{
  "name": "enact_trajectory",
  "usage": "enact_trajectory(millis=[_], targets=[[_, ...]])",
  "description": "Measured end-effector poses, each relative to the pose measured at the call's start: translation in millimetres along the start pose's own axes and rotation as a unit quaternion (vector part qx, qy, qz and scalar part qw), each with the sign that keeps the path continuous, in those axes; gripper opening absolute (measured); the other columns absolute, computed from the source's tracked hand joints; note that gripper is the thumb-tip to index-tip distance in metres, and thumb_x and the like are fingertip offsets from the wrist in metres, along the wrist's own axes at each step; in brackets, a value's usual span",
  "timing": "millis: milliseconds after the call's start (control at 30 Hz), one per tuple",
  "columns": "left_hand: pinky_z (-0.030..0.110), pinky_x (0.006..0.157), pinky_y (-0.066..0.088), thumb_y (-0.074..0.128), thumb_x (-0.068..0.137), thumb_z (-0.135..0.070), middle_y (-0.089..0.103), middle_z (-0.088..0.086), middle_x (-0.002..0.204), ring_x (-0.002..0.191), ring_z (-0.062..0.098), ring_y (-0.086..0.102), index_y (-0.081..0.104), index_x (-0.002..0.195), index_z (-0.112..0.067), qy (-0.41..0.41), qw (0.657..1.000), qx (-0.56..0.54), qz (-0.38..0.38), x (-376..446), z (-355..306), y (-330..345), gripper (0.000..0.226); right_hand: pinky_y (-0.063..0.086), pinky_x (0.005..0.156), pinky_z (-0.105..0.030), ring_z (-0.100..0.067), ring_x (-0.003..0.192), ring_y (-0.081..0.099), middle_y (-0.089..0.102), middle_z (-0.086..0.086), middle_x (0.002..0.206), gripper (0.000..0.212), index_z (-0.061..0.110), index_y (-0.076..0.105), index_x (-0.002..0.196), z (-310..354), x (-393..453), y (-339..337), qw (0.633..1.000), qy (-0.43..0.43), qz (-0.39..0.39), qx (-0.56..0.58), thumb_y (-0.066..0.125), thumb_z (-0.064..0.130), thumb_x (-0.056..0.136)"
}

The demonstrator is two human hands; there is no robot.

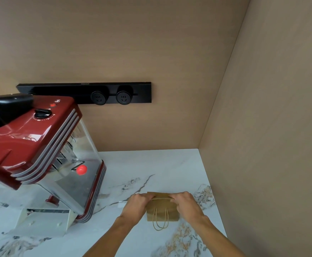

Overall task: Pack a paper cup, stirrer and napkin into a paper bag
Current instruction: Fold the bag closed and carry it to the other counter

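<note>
Your two hands are on the paper bag [162, 208], which sits on the marble surface [151, 164] down at about 5 o'clock in the view, close to the corner where the two tan walls meet. Your left hand [135, 204] holds the bag's top edge at the 9 o'clock side, and your right hand [187, 204] holds it at the 3 o'clock side. The fingers of both hands are pinched shut on that top edge. The bag looks flat or nearly flat, and its two string handles [160, 220] hang down toward you at 6 o'clock. I think you are at the very start: getting the bag's mouth open so things can go in. I cannot see a paper cup, a stirrer or a napkin anywhere on the surface, and I cannot tell if anything is inside the bag. The next move, I would guess, is to pull the two sides of the top apart, gently, so the thin paper does not rip, and then push the bottom out so the bag can stand up by itself. After that you need to find the cup, the stirrer and the napkin, which may be out of view. Mind the big red machine [40, 145] at 9 o'clock; it stands near the bag, and its small white tray [45, 221] sticks out at about 7 o'clock. The black socket strip [84, 92] on the wall at 12 o'clock is well away from your hands.
</note>
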State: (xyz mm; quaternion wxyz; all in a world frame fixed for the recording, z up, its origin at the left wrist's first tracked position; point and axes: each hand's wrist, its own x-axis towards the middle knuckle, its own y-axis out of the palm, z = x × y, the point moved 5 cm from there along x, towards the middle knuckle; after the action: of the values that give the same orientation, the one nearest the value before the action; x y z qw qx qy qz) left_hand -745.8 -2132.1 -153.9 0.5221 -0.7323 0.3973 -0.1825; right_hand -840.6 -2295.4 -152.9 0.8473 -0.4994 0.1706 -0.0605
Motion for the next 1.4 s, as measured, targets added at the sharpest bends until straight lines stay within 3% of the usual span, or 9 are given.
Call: enact_trajectory(millis=[167, 333, 467, 633, 767, 833, 900, 1000, 1400], targets=[[0.034, 0.087, 0.056, 0.037, 0.077, 0.012, 0.071, 0.002, 0.117, 0.101, 0.023, 0.067, 0.047, 0.14, -0.037, 0.01, 1.0, 0.007, 0.017, 1.7, 0.4, -2.2, 0.081, 0.054, 0.09, -0.022, -0.016, 0.102, 0.068, 0.073, -0.001, 0.111, 0.043, 0.023, 0.068, 0.122, 2.0, -1.2, -2.7, 1.0, 0.013, -0.01, -0.013, 0.05, -0.004, 0.094], [0.034, 0.083, 0.057, 0.036, 0.07, 0.014, 0.07, -0.002, 0.114, 0.096, 0.02, 0.066, 0.046, 0.135, -0.041, 0.019, 0.999, 0.009, 0.035, 0.4, 2.4, -2.3, 0.086, 0.055, 0.093, -0.031, -0.02, 0.106, 0.067, 0.071, -0.006, 0.115, 0.055, 0.024, 0.062, 0.127, 1.7, -2.7, -0.5, 0.999, -0.021, 0.015, -0.043, 0.043, -0.011, 0.088], [0.031, 0.077, 0.056, 0.038, 0.071, 0.014, 0.069, -0.001, 0.106, 0.088, 0.019, 0.065, 0.047, 0.134, -0.041, 0.014, 0.999, 0.022, 0.045, 1.1, 3.6, -5.2, 0.085, 0.056, 0.09, -0.029, -0.02, 0.106, 0.068, 0.071, -0.003, 0.117, 0.049, 0.024, 0.062, 0.126, -0.2, 0.3, -3.9, 0.997, -0.028, 0.03, -0.062, 0.045, -0.007, 0.093], [0.039, 0.079, 0.058, 0.038, 0.069, 0.013, 0.069, 0.002, 0.106, 0.088, 0.023, 0.064, 0.046, 0.132, -0.041, 0.023, 0.997, 0.03, 0.06, -0.6, 2.0, -5.3, 0.084, 0.058, 0.088, -0.033, -0.021, 0.107, 0.068, 0.071, -0.002, 0.117, 0.049, 0.024, 0.06, 0.126, 0.0, -1.0, -4.8, 0.995, -0.029, 0.045, -0.085, 0.044, -0.008, 0.092], [0.04, 0.082, 0.056, 0.035, 0.07, 0.02, 0.066, 0.005, 0.12, 0.097, 0.028, 0.064, 0.036, 0.142, -0.043, 0.059, 0.994, 0.052, 0.074, -0.1, -1.5, -10.3, 0.096, 0.058, 0.085, -0.04, -0.028, 0.101, 0.068, 0.07, -0.01, 0.114, 0.056, 0.022, 0.053, 0.129, 3.5, -3.2, -6.0, 0.989, -0.051, 0.064, -0.123, 0.041, -0.013, 0.087], [0.041, 0.084, 0.057, 0.036, 0.076, 0.02, 0.061, 0.004, 0.132, 0.102, 0.029, 0.064, 0.023, 0.146, -0.053, 0.078, 0.992, 0.059, 0.08, -2.0, -5.0, -15.2, 0.102, 0.059, 0.08, -0.042, -0.032, 0.095, 0.067, 0.069, -0.01, 0.11, 0.066, 0.031, 0.041, 0.138, 6.6, -6.2, -9.9, 0.986, -0.07, 0.071, -0.136, 0.043, -0.011, 0.088], [0.04, 0.079, 0.057, 0.038, 0.078, 0.02, 0.053, 0.002, 0.143, 0.103, 0.03, 0.064, 0.009, 0.147, -0.058, 0.099, 0.989, 0.071, 0.087, -4.5, -8.4, -17.9, 0.108, 0.058, 0.076, -0.044, -0.034, 0.09, 0.066, 0.066, -0.011, 0.107, 0.079, 0.043, 0.024, 0.144, 9.7, -10.8, -12.8, 0.983, -0.089, 0.078, -0.141, 0.046, -0.009, 0.088], [0.036, 0.071, 0.052, 0.039, 0.077, 0.02, 0.043, 0.001, 0.152, 0.102, 0.032, 0.064, -0.003, 0.147, -0.056, 0.118, 0.984, 0.094, 0.097, -4.2, -8.3, -16.5, 0.112, 0.055, 0.071, -0.044, -0.037, 0.087, 0.065, 0.065, -0.016, 0.108, 0.083, 0.043, 0.012, 0.145, 13.3, -13.8, -15.5, 0.978, -0.118, 0.08, -0.155, 0.048, -0.006, 0.088], [0.045, 0.078, 0.056, 0.041, 0.08, 0.016, 0.024, 0.001, 0.159, 0.106, 0.036, 0.061, -0.01, 0.154, -0.04, 0.155, 0.964, 0.167, 0.136, 0.2, 3.0, 3.2, 0.106, 0.055, 0.07, -0.051, -0.042, 0.087, 0.063, 0.059, -0.02, 0.117, 0.085, 0.04, 0.007, 0.147, 10.3, -12.1, -6.6, 0.967, -0.14, 0.084, -0.195, 0.049, -0.005, 0.088]])
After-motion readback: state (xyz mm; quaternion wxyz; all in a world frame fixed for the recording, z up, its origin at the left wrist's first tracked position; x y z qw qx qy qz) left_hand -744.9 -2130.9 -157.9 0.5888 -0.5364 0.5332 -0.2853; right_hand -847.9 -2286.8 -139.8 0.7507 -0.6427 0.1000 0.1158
